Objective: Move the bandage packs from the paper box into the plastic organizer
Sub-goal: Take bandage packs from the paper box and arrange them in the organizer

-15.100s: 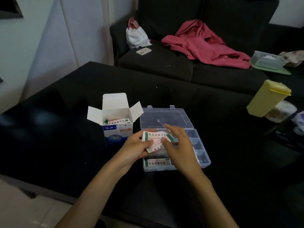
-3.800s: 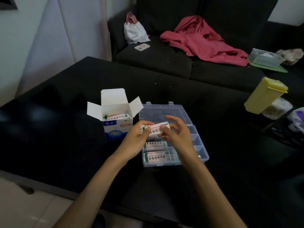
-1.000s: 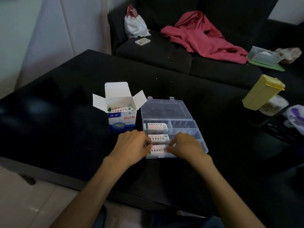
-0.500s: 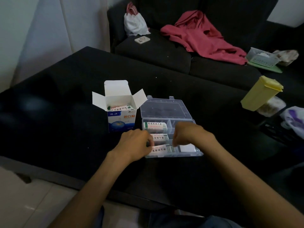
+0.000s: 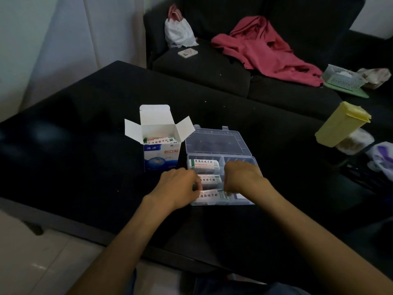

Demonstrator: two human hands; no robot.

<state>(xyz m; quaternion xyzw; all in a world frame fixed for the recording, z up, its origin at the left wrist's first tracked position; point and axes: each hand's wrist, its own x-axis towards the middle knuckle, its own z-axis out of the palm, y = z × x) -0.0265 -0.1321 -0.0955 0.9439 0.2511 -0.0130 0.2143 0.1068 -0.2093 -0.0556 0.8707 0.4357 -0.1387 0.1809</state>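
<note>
Clear plastic organizer with open lid (image 5: 219,145) lies on the black table (image 5: 85,145), holding three white bandage packs (image 5: 204,163), and both the left hand (image 5: 178,188) and right hand (image 5: 240,177) pinch its nearest pack with curled fingers, while the open white-and-blue paper box (image 5: 160,145) just left of it contains more packs.

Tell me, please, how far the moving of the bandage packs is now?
Done: two packs lie in the plastic organizer, far pack and middle pack. In hand: the left hand and right hand work at the near pack in the front compartment. Left: more packs show inside the open paper box.
</note>
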